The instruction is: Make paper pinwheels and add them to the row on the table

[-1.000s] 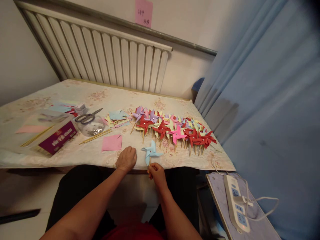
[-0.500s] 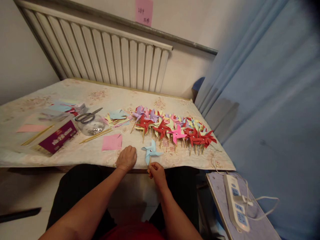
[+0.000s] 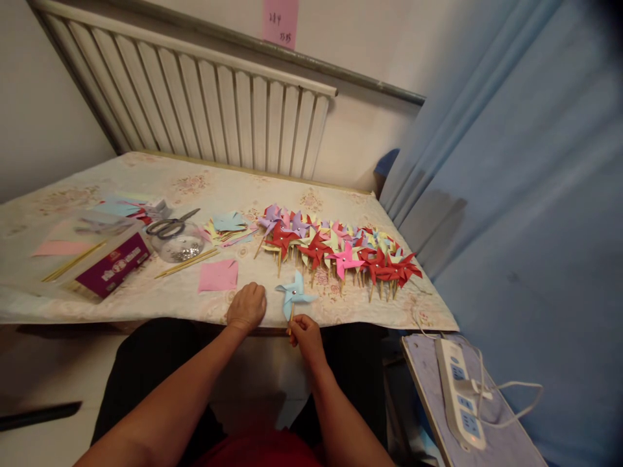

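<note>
My right hand [image 3: 304,332] pinches the stick of a light blue paper pinwheel [image 3: 294,293] at the table's front edge. The pinwheel's folded blades face up, with a small pin at the centre. To its left my left hand [image 3: 247,307] rests on the tabletop as a closed fist. Its fingertips are tucked out of sight, and nothing sticks out of it. Just beyond that fist lies a pink square of paper [image 3: 218,276]. Rows of finished pinwheels [image 3: 317,250] in red, pink, purple and yellow stand close together to the right.
On the left are grey scissors [image 3: 171,225] over a clear dish of pins [image 3: 187,248], wooden sticks [image 3: 186,264], cut paper pieces [image 3: 228,222] and a purple-labelled packet [image 3: 114,266]. A power strip [image 3: 460,394] lies on a low stand at right, beside a blue curtain [image 3: 525,214].
</note>
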### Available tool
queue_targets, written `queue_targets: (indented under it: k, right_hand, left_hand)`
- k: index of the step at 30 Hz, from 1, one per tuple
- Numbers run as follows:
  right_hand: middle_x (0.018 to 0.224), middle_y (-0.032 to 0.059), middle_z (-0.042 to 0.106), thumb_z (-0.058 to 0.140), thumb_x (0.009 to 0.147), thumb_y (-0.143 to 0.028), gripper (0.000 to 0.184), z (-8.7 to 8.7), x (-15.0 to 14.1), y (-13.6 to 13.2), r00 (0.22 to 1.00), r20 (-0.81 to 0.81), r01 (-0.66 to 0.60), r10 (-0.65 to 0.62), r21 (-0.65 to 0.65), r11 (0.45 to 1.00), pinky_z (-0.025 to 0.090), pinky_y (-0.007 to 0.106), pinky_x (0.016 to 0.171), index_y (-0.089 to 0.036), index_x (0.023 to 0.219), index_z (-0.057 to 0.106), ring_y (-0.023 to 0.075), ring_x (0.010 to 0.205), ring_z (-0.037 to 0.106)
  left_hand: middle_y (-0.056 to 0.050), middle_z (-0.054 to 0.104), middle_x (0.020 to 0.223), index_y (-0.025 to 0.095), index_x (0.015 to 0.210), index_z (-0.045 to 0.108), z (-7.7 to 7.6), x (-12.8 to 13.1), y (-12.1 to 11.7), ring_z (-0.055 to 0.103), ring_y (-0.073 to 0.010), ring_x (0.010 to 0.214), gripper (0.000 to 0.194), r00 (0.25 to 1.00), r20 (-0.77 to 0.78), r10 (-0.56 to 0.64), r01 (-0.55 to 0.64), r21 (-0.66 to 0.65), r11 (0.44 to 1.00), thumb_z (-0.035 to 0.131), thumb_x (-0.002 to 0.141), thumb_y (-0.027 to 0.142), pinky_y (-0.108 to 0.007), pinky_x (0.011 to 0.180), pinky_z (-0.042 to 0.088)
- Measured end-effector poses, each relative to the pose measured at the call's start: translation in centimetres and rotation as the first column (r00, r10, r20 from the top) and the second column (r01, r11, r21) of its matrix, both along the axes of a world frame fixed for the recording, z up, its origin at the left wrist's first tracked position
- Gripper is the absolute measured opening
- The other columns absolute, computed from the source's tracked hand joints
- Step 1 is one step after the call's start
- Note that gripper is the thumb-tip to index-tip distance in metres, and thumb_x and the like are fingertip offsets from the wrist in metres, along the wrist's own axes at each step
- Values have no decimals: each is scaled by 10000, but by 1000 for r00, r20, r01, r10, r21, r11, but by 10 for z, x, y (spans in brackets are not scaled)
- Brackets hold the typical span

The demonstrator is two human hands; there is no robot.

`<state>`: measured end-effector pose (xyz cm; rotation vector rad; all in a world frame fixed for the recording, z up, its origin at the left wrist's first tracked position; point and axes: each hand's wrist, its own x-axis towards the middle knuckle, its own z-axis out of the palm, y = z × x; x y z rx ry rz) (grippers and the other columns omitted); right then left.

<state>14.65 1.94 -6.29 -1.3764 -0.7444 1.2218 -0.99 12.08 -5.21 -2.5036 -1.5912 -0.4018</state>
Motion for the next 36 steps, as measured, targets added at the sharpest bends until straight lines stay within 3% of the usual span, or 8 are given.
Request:
queue_targets:
  k: [24,31,36]
  right_hand:
    - [532,-36,593,603,661,-321,165,-1,3,-1,999,-24,31,-30,42,999,329,184,377,-168,702,557,70,375,447]
    - [536,-29,606,613,664,-316,169,2,6,-8,998,-32,55,-53,77,996,334,184,378,-162,718,570,71,376,450]
    - [545,-26,614,630,668,-321,175,2,7,-14,997,-54,63,-57,114,991,332,185,384,-164,717,571,70,377,453]
  left_hand:
    - [-107,534,868,166,862,577,-2,0,2,498,-237,874,226,999,39,-2,2,5,1000,359,902,214,-347,757,351]
    - [-101,554,863,174,832,583,-1,3,0,514,-221,843,211,969,240,60,-43,-76,996,381,880,209,-329,743,356]
    - [-62,575,815,188,743,546,8,6,-19,528,-186,795,214,885,444,143,-15,-280,960,370,859,226,-302,724,365]
